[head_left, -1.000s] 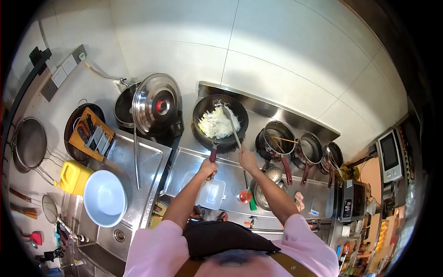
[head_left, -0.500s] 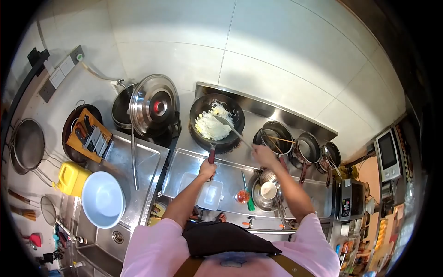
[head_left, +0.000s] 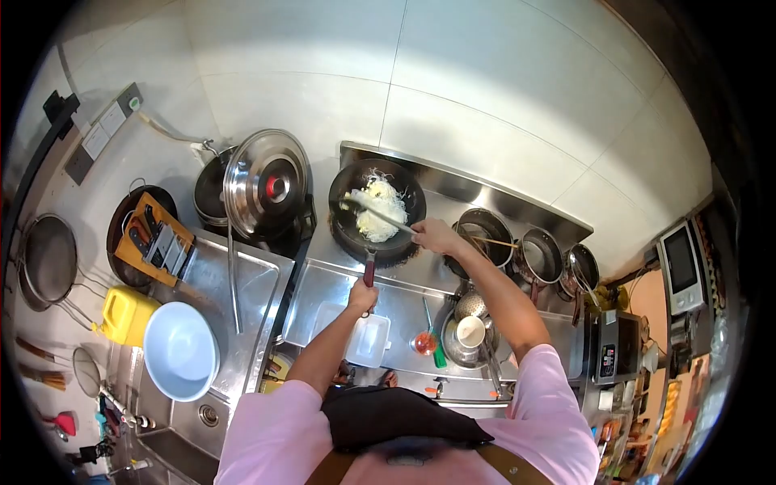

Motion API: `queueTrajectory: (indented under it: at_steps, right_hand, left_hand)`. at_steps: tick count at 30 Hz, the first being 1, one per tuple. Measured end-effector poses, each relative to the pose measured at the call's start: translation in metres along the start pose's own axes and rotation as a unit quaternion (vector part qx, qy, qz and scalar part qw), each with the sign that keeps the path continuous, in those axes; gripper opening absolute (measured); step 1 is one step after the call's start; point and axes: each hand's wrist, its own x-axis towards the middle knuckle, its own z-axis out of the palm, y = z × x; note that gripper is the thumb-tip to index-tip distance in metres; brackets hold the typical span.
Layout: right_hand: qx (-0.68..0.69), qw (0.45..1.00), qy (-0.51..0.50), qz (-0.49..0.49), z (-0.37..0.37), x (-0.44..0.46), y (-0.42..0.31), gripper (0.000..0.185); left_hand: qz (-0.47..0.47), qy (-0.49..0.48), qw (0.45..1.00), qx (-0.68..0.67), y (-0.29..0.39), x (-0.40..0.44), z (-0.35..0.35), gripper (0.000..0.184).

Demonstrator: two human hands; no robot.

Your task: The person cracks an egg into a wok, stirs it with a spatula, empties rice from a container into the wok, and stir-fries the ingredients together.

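My left hand [head_left: 363, 297] is closed around the dark red handle of a black wok [head_left: 349, 236] on the stove. In the wok lies a heap of white noodles [head_left: 383, 200] with bits of yellow that look like egg. My right hand [head_left: 436, 237] grips the handle of a metal spatula [head_left: 388, 220]. The spatula crosses over the noodles, its blade near the left inner side of the wok. Below the wok, close to my left hand, a clear plastic container [head_left: 368, 341] sits on the steel counter.
Several pans, including a saucepan [head_left: 540, 257], stand right of the wok. A large steel lid [head_left: 267, 184] leans at the left. Nearer me are a small bowl of red sauce [head_left: 423, 343] and a white cup [head_left: 470, 331]. A blue basin [head_left: 181, 351] rests by the sink.
My right hand has moved left and up, sweeping the spatula blade from the right of the noodles to the wok's left side. The noodles have shifted slightly. My left hand keeps its hold.
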Motion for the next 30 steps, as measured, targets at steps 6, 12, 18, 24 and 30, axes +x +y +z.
queueTrajectory:
  at_steps: [6,12,18,24,30]
  right_hand:
    - [-0.071,0.996,0.059,-0.010,-0.026,-0.018,0.017,0.036]
    - [-0.069,0.994,-0.076,-0.038,-0.090,-0.033,-0.010,0.039]
    - [-0.043,0.987,0.094,-0.125,-0.013,0.031,0.034,0.035]
    - [0.045,0.996,-0.005,0.082,-0.087,-0.037,0.002,0.019]
    - [-0.092,0.992,0.071,0.058,-0.070,0.008,0.030,0.026]
  left_hand:
    - [-0.008,0.015,1.000,-0.005,-0.001,0.001,0.002,0.021]
    - [0.003,0.008,1.000,-0.017,-0.009,0.007,0.004,0.022]
    - [-0.002,0.006,1.000,0.002,-0.008,0.002,0.002,0.022]
    - [-0.029,0.010,0.999,0.009,-0.002,0.003,0.006,0.028]
    - [-0.036,0.002,0.999,0.010,-0.004,0.002,0.010,0.032]
